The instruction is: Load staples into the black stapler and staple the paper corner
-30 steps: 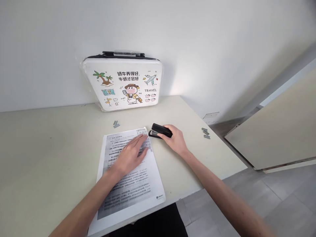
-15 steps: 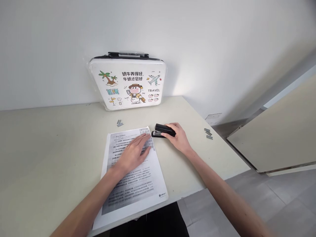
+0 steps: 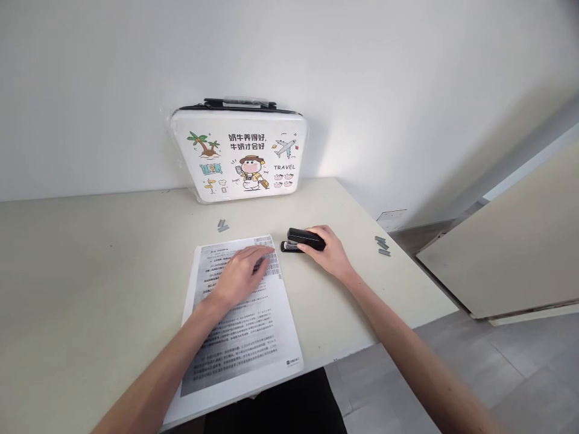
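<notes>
A printed sheet of paper [image 3: 253,337] lies flat on the table, its lower edge by the front edge of the tabletop. My left hand [image 3: 242,274] rests palm down on its upper part, fingers arched, thumb apart from them. Under that hand some of the printed lines are hidden. Just right of the sheet's top corner, my right hand [image 3: 332,250] is wrapped around a black stapler [image 3: 304,237]. The stapler's jaws are apart and point left toward the paper, with a small gap between them and the sheet's edge.
A white cartoon-printed case [image 3: 244,154] in clear wrap leans against the wall behind. Some staple strips [image 3: 223,225] lie beyond the sheet, and more staple strips [image 3: 382,246] lie near the right table edge. A pale panel [image 3: 502,241] stands at the right over the tiled floor.
The paper has slid slightly left along with my left hand, widening the gap to the stapler. My left fingers are more bent. The view has shifted a little.
</notes>
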Tool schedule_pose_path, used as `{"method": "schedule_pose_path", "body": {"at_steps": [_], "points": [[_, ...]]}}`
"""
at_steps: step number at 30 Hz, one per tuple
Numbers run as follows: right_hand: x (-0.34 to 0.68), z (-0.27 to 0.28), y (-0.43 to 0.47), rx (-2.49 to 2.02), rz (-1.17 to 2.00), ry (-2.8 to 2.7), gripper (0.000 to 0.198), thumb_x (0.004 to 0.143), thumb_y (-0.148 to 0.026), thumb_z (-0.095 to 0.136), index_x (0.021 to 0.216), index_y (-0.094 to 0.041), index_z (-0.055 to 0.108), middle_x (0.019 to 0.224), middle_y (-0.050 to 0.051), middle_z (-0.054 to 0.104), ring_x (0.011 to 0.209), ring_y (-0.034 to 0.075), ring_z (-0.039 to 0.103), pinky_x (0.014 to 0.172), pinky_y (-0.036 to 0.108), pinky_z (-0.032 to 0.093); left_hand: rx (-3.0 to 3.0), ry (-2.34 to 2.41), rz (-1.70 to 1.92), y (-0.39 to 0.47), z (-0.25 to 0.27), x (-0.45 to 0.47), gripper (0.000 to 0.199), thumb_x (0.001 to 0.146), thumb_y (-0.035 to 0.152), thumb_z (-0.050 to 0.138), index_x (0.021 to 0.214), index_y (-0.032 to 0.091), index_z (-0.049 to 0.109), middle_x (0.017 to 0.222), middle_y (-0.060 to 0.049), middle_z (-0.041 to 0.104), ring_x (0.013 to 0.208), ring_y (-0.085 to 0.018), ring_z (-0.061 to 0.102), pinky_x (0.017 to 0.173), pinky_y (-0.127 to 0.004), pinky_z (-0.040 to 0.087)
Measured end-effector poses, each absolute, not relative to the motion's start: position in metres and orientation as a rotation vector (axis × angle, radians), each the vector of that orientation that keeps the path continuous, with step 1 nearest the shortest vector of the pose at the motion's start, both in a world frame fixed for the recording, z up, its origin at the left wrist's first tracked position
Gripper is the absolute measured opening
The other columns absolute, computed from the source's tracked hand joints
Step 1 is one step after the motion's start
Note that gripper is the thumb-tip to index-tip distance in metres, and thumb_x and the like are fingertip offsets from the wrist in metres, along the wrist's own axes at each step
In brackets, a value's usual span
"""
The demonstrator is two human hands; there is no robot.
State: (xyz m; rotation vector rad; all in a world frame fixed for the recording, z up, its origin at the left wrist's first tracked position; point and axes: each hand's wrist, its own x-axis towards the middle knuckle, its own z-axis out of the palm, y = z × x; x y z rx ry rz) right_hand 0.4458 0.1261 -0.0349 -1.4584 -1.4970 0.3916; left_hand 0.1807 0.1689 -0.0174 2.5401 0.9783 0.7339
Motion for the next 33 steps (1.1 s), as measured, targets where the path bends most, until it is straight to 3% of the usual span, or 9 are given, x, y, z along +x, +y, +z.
{"method": "schedule_pose_path", "body": {"at_steps": [4,10,14,28,33], "points": [[0.445,-0.035,0.127,-1.455,0.396,-1.5,0.033,0.088,-0.051,0.076,0.111,-0.028,0.072,0.114,0.007,0.07,0.105,0.027,0.069,0.099,0.045,0.055,2.558,0.956,0.813,0.172,-0.02,0.178,0.037,0.108,0.032,0.039,0.128,0.027,0.07,0.126,-0.004,0.075,0.12,-0.026,0.068,0.109,-0.049,0.054],[0.443,-0.032,0.125,-1.431,0.393,-1.51,0.032,0.088,-0.049,0.076,0.11,-0.027,0.072,0.113,0.007,0.072,0.104,0.026,0.071,0.097,0.043,0.055,2.713,1.006,0.629,0.175,-0.03,0.178,0.048,0.11,0.043,0.037,0.147,0.023,0.059,0.159,-0.008,0.055,0.152,-0.03,0.044,0.125,-0.054,0.038],[0.444,-0.031,0.124,-1.422,0.4,-1.51,0.031,0.087,-0.046,0.077,0.11,-0.027,0.072,0.112,0.006,0.074,0.104,0.025,0.071,0.097,0.041,0.054,2.774,1.033,0.491,0.176,-0.032,0.18,0.053,0.112,0.045,0.03,0.156,0.023,0.05,0.166,-0.005,0.047,0.157,-0.031,0.036,0.127,-0.055,0.032],[0.451,-0.035,0.126,-1.336,0.49,-1.527,0.03,0.086,-0.045,0.079,0.111,-0.029,0.073,0.112,0.005,0.073,0.105,0.026,0.07,0.097,0.043,0.054,2.983,1.092,0.426,0.184,-0.015,0.199,0.039,0.106,0.027,0.038,0.131,0.017,0.066,0.154,-0.011,0.06,0.131,-0.036,0.055,0.105,-0.054,0.045],[0.453,-0.034,0.127,-1.337,0.519,-1.535,0.032,0.086,-0.048,0.079,0.111,-0.029,0.073,0.114,0.006,0.074,0.105,0.026,0.07,0.097,0.043,0.054,2.934,1.15,0.543,0.184,-0.018,0.204,0.038,0.107,0.026,0.038,0.135,0.017,0.062,0.134,-0.013,0.072,0.125,-0.035,0.057,0.101,-0.053,0.045]]}}
